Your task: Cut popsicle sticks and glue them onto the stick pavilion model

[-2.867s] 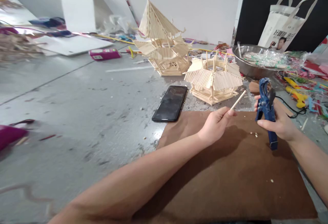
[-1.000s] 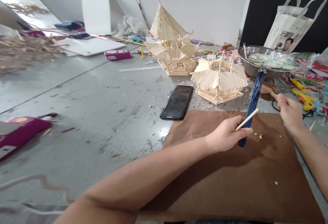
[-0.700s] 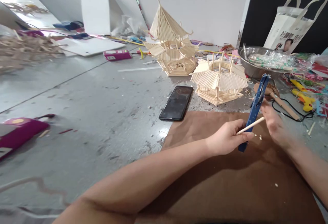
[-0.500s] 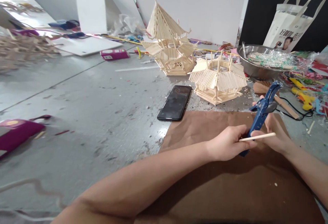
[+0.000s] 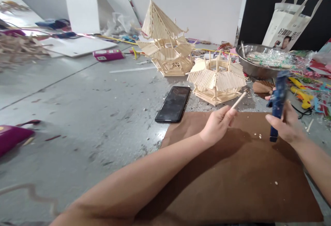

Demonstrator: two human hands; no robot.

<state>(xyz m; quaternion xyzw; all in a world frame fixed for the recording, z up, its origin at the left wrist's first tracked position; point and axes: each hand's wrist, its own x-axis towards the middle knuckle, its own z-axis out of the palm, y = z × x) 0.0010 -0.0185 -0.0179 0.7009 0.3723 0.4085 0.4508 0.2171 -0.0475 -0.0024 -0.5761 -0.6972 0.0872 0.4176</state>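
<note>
Pinched in my left hand [image 5: 218, 122] is a thin pale wooden stick [image 5: 239, 101], its free end slanting up and to the right. My right hand [image 5: 291, 126] is wrapped around a blue hand tool [image 5: 278, 105], held nearly upright and blurred at the top; its exact kind is unclear. Both hands are apart above a brown sheet [image 5: 232, 191], on which a few tiny pale bits [image 5: 258, 136] lie. Behind my left hand stands a small roofed stick model [image 5: 216, 81], with a taller pointed stick pagoda [image 5: 165, 46] farther back.
A black phone [image 5: 173, 104] lies left of the sheet. Steel bowl [image 5: 252, 69] with wrapped sticks, yellow glue gun [image 5: 302, 96] and cord crowd the right. A white tote bag [image 5: 287, 26] stands behind. Purple boxlike items [image 5: 108, 55] and a stick pile [image 5: 20, 48] are leftward.
My hands have separated: the left moved left and up with the stick, which now points upward; the right moved right with the blue tool, now more upright. The view shifted slightly right.
</note>
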